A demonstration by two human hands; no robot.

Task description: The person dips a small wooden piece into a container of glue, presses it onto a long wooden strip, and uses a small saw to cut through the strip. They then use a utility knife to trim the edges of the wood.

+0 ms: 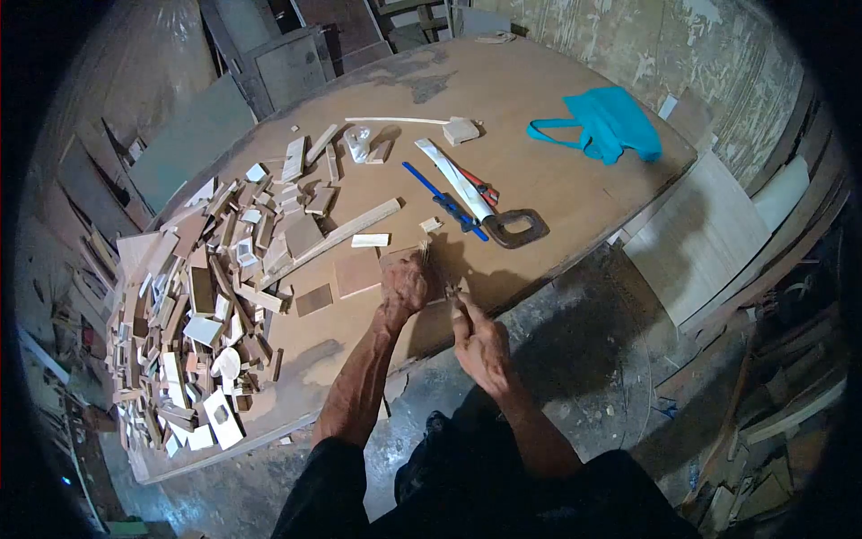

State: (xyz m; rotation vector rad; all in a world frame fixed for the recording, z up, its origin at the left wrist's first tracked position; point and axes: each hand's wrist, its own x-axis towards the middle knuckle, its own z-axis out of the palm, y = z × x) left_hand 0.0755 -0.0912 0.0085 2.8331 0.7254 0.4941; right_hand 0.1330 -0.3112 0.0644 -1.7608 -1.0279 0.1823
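My left hand (pixel 406 284) is closed over a wooden piece (pixel 390 260) near the table's front edge; its palm and fingers hide most of that piece. Just to the right, my right hand (pixel 482 343) is closed, with thumb and fingers around a small dark thing (pixel 452 292) that I cannot make out. A square wooden board (pixel 357 272) lies flat beside my left hand. Farther left is a thin brown rectangle (pixel 314 300). Beyond my hands sit a small wood scrap (pixel 431 225) and a pale wooden strip (pixel 370 240).
A handsaw (pixel 462 187) and a blue bar-shaped tool (pixel 446 201) lie on the table (pixel 530 153) past my hands. Heaped wood offcuts (pixel 202 332) cover its left side. A long wooden stick (pixel 337 239) juts from the heap. A turquoise bag (pixel 611 126) rests at the far right.
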